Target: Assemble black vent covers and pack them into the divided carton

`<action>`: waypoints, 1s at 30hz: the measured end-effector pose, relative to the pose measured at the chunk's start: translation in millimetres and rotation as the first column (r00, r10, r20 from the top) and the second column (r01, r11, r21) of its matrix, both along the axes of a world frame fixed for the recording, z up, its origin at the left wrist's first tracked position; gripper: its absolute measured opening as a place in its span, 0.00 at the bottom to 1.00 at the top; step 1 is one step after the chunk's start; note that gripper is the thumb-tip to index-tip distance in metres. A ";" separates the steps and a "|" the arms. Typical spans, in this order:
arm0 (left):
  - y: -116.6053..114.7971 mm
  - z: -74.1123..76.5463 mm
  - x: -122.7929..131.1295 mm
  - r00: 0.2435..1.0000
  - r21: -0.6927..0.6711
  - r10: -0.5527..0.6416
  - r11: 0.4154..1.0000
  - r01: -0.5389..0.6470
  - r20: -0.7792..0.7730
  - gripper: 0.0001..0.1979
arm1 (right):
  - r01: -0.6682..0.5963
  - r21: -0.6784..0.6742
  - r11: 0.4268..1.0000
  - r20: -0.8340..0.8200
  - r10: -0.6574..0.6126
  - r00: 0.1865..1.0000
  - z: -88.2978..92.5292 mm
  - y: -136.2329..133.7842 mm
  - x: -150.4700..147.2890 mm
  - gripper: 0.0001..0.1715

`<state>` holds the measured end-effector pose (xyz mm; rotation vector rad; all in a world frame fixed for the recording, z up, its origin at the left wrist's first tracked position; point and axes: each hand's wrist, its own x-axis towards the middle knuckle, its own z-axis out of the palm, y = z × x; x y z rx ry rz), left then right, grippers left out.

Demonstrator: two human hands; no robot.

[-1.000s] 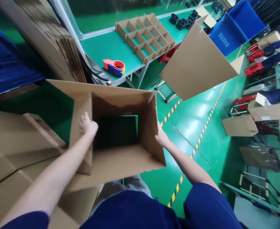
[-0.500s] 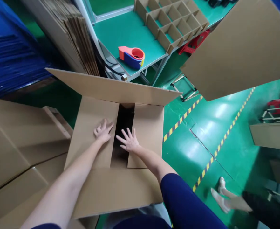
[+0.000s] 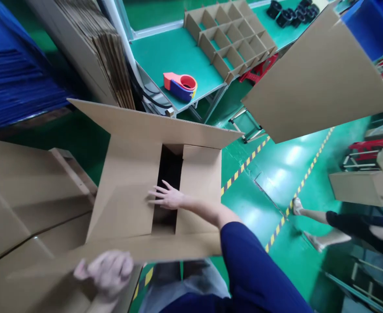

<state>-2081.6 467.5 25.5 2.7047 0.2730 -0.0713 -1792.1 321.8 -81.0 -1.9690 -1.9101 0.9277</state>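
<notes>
A large brown cardboard box (image 3: 132, 191) stands in front of me with its two inner flaps folded down and a dark gap between them. My right hand (image 3: 165, 198) lies flat across that gap, fingers spread, pressing both inner flaps. My left hand (image 3: 104, 270) is blurred at the near edge, fingers curled around the near outer flap (image 3: 165, 248). The far outer flap (image 3: 152, 124) stands open.
Flat cardboard stacks (image 3: 21, 191) lie left. Behind the box, a green table (image 3: 165, 56) carries a red-and-blue tape dispenser (image 3: 180, 86) and a cardboard divider grid (image 3: 230, 37). A big cardboard sheet (image 3: 315, 82) hangs right. Another person's legs (image 3: 324, 226) cross the green floor.
The side flaps were folded inward under both hands. Since then my left hand has left the left inner flap and dropped to the near outer flap; my right hand now spans the gap.
</notes>
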 end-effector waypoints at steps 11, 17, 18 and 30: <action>-112.9 -165.9 196.4 0.958 -0.227 0.278 0.930 -0.288 -0.075 0.19 | 0.792 -0.034 0.610 0.555 -0.647 0.522 111.8 -103.0 213.2 0.30; -136.9 -162.0 144.9 0.987 -0.385 0.149 0.909 -0.160 -0.059 0.16 | 0.714 -0.310 0.628 0.403 -0.593 0.697 46.0 -180.4 25.1 0.39; -136.1 -157.2 144.3 0.991 -0.384 0.124 0.914 -0.130 -0.041 0.16 | 0.732 -0.345 0.587 0.414 -0.605 0.680 32.4 -183.2 5.2 0.41; -124.1 -135.9 237.2 0.952 -0.227 0.135 0.953 -0.200 -0.274 0.35 | 0.187 -0.424 0.886 -0.027 -0.219 0.975 13.8 -185.6 -78.2 0.37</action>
